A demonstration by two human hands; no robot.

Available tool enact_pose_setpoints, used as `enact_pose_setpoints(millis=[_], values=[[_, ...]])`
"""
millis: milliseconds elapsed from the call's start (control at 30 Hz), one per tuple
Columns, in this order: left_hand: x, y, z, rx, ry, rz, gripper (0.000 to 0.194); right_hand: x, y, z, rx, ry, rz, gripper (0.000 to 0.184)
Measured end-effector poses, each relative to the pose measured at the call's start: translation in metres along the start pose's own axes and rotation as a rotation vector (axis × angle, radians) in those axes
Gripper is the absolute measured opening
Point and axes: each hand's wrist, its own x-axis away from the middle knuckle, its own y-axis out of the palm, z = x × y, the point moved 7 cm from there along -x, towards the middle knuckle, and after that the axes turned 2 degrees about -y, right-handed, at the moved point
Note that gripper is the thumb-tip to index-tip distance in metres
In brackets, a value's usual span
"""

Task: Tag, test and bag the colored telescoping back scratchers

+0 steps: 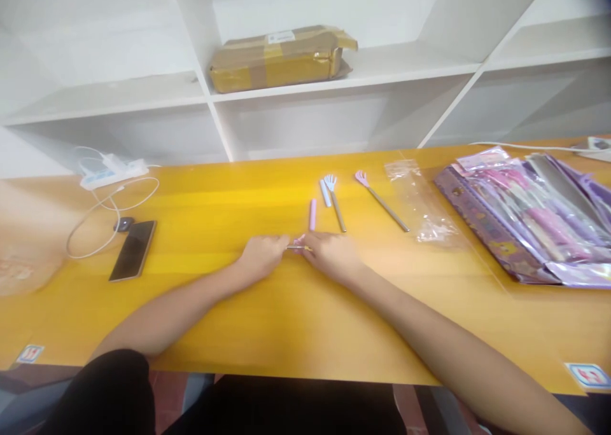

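My left hand (264, 255) and my right hand (334, 255) meet over the middle of the table, fingers closed. Between them runs a thin metal rod (293, 247), gripped from both sides, with small pink and yellowish bits near my right fingers. Its ends are hidden in the hands. Just beyond lies a pink tube-shaped handle (312, 215). Beside that are a light blue handle (325, 193) and a back scratcher with a light blue claw and metal rod (337, 210). Farther right lies another back scratcher with a pink claw (361, 179).
A clear plastic bag (420, 200) lies right of the scratchers, then a purple patterned case (482, 225) filled with packaged items. At left are a phone (133, 250), a white cable and a power strip (114, 173). A taped parcel (281, 60) sits on the shelf behind.
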Motion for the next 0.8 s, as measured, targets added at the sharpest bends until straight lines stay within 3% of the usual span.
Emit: enact_pose_setpoints(millis=[133, 200, 300, 367, 467, 567, 667, 800], values=[[-0.001, -0.009, -0.001, 0.099, -0.053, 0.102, 0.022, -0.002, -0.019, 0.039, 0.007, 0.051, 0.07, 0.026], [-0.003, -0.01, -0.001, 0.144, -0.027, 0.083, 0.026, -0.001, -0.033, 0.063, -0.041, 0.034, 0.132, 0.029], [-0.006, -0.006, -0.002, 0.221, 0.003, 0.011, 0.032, 0.003, -0.053, 0.1, -0.151, -0.006, 0.213, 0.052], [-0.006, -0.005, -0.004, 0.299, 0.0, -0.005, 0.033, 0.008, -0.065, 0.127, -0.148, 0.042, 0.258, 0.052], [-0.004, -0.005, -0.01, 0.453, -0.025, 0.018, 0.033, 0.02, -0.081, 0.172, -0.075, 0.242, 0.388, 0.045], [-0.003, -0.004, -0.012, 0.57, -0.026, 0.027, 0.033, 0.04, -0.088, 0.219, 0.037, 0.54, 0.482, 0.044], [-0.004, -0.002, -0.011, 0.557, -0.001, 0.008, 0.033, 0.059, -0.08, 0.254, 0.128, 0.773, 0.443, 0.055], [-0.005, 0.0, -0.006, 0.454, 0.038, -0.03, 0.034, 0.073, -0.066, 0.276, 0.133, 0.88, 0.361, 0.071]])
